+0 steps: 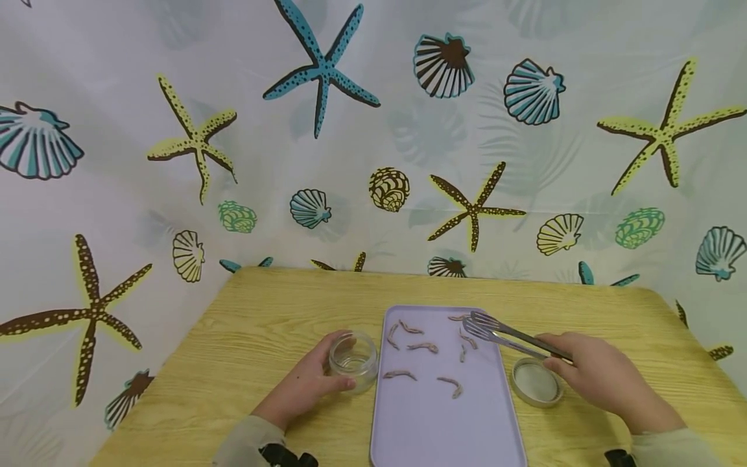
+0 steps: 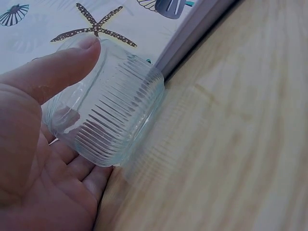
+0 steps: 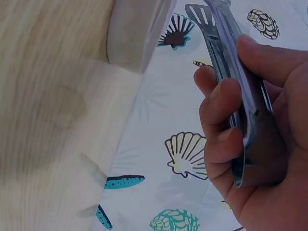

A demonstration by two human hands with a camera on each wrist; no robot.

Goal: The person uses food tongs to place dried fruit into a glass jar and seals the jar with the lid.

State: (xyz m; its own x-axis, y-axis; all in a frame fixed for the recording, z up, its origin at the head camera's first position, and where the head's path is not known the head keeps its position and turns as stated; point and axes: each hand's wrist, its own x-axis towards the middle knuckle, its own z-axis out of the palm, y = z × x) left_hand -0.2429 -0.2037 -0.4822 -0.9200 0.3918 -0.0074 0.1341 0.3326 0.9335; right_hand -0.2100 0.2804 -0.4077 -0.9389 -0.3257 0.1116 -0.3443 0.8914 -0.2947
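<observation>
My left hand grips a clear glass jar, which stands without a lid beside the tray's left edge. In the left wrist view, the thumb lies across the side of the ribbed jar, and no contents show through it. Metal tongs are held in my right hand, fingers and thumb curled round them. Their slotted tips are over the far right part of a lilac tray, near a small brown shrivelled strip. Whether the tips touch it, I cannot tell.
Several more shrivelled strips lie scattered over the far half of the tray. A round lid rests on the wooden table between the tray and my right hand. Behind the table hangs a cloth printed with shells and starfish.
</observation>
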